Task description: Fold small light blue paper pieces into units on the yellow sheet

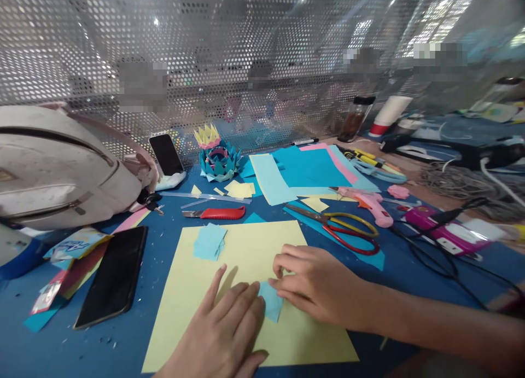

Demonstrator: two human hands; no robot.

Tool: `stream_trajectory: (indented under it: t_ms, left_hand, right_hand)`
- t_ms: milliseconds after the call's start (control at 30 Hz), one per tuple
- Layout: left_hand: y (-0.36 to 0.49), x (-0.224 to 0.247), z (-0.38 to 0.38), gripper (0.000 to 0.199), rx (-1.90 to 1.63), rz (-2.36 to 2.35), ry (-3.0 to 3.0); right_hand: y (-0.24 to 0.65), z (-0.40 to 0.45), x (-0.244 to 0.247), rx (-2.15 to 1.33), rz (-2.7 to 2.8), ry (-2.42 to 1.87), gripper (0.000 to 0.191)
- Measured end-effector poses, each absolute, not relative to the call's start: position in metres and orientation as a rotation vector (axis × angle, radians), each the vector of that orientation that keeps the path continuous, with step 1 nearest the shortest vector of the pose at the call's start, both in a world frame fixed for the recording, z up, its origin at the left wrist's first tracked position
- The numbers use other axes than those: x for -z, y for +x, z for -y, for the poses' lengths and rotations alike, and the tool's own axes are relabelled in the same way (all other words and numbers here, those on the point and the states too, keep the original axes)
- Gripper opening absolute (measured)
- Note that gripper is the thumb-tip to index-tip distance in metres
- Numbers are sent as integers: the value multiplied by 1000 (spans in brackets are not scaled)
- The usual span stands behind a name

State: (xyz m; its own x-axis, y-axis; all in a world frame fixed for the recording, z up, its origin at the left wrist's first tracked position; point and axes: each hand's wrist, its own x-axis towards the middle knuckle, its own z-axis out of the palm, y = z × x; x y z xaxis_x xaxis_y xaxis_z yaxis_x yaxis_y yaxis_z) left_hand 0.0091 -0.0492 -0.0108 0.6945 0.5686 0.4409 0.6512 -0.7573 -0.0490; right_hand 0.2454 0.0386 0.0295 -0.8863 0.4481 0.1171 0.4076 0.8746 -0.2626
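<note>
A large yellow sheet [197, 312] lies on the blue table, with a small light blue paper piece [271, 304] on it between my hands. My left hand [229, 329] rests palm down on the sheet, fingers extended, fingertips at the piece's left edge. At the piece's upper right edge, my right hand [309, 282] has its fingers curled, thumb and index close together; whether paper is pinched between them is too small to tell. A stack of light blue squares [209, 242] sits at the sheet's upper left.
Behind the sheet lie a red cutter [223, 213], scissors [348, 227], a pink glue gun [375, 205] and blue paper [311, 167]. A folded paper piece [219, 162] stands farther back. Phone [115, 277] and bag [61, 170] are left; cables [435, 257] lie right.
</note>
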Motion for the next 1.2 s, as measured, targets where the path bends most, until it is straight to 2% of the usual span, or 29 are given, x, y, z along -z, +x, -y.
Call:
stream_trajectory:
  t_ms: [133,300,533,700,1033,1200]
  left_hand:
    - [8,6,49,47,533,1011,-2745]
    - [9,2,50,46,455,1007,-2749]
    - [10,2,50,41,508,904,-2710]
    - [9,2,44,47,519,816,-2719]
    - [11,-2,34,61,256,739,-2935]
    - [13,4,33,63,326,754,-2896]
  right_hand:
    - [246,-40,-33,-553,2863,-732,14]
    - [241,-38,-28,-778,2745,-958,19]
    - [231,-49,-27,-800,2690,-964,19]
    - [225,-55,-29,-812,2682,-1116,6]
    - [240,-53,-8,-439,2713,-713,12]
    - [245,-54,-4,-108,2773,-461,19]
